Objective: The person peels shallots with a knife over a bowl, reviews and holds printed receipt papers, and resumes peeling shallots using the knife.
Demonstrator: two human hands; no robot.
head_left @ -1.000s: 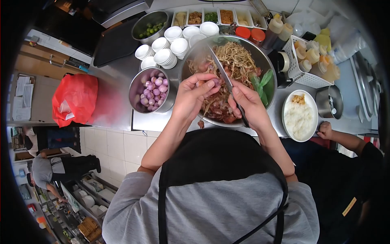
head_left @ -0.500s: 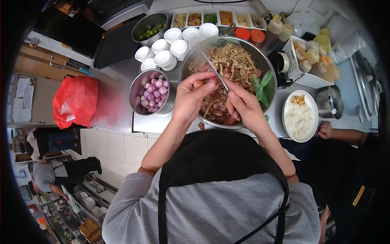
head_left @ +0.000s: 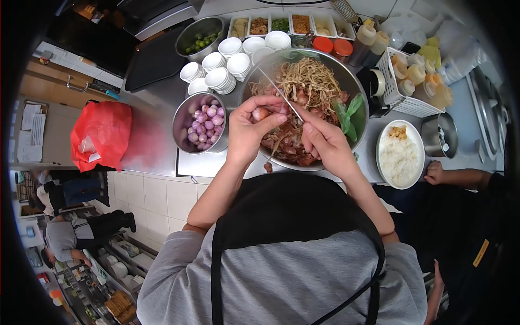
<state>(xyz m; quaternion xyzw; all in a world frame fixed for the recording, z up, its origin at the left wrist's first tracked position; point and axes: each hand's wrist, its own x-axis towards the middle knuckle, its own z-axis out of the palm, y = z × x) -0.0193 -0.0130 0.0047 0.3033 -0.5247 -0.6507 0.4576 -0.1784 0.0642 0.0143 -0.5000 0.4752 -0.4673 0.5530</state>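
Observation:
My left hand (head_left: pixel 250 127) is closed around a shallot (head_left: pixel 260 114) with brownish-pink skin. A knife (head_left: pixel 281 95) is gripped in my right hand (head_left: pixel 324 135), its blade slanting up and left past the shallot. Both hands are over a large steel bowl (head_left: pixel 364 81). Inside that bowl are dry stringy roots (head_left: pixel 311 76), reddish peelings (head_left: pixel 295 145) and a piece of green plastic (head_left: pixel 355 119). Left of my left hand stands a steel pot (head_left: pixel 179 132) with peeled purple shallots (head_left: pixel 206 127). A small brown scrap (head_left: pixel 268 167) lies by the bowl's near edge.
Behind are stacked white cups (head_left: pixel 219 78), a bowl of green limes (head_left: pixel 200 40) and condiment trays (head_left: pixel 281 24). At right are a rice plate (head_left: pixel 401 157), a bottle basket (head_left: pixel 403 103) and another person's hand (head_left: pixel 434 173). A red bag (head_left: pixel 103 135) sits left.
My left hand has shifted slightly left, and the shallot in it shows more. The knife blade has tilted further left. People in the background have moved a little.

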